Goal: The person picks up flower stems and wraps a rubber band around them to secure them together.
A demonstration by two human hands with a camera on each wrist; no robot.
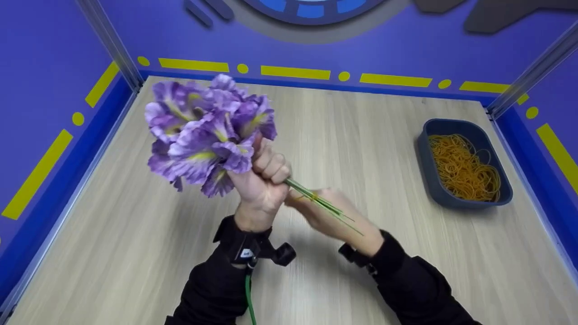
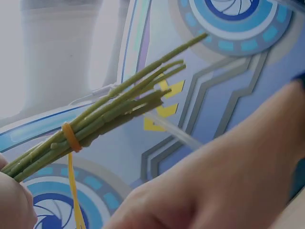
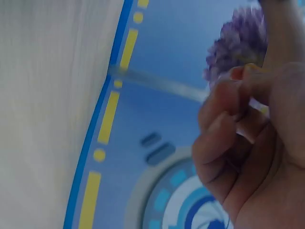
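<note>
In the head view my left hand grips a bunch of purple artificial flowers just below the blooms, tilted with the blooms up to the left. Green stems stick out past the fist toward the lower right. An orange-yellow rubber band loops round them, and one strand of it stretches downward in the left wrist view. My right hand is under the stems, slightly blurred. Its curled fingers pinch a bit of the band at the fingertips in the right wrist view.
A dark grey-blue bin holding a heap of rubber bands stands on the right of the wooden table. Blue-purple panels with yellow markings enclose the table's back and sides. A green cable runs from the left wrist.
</note>
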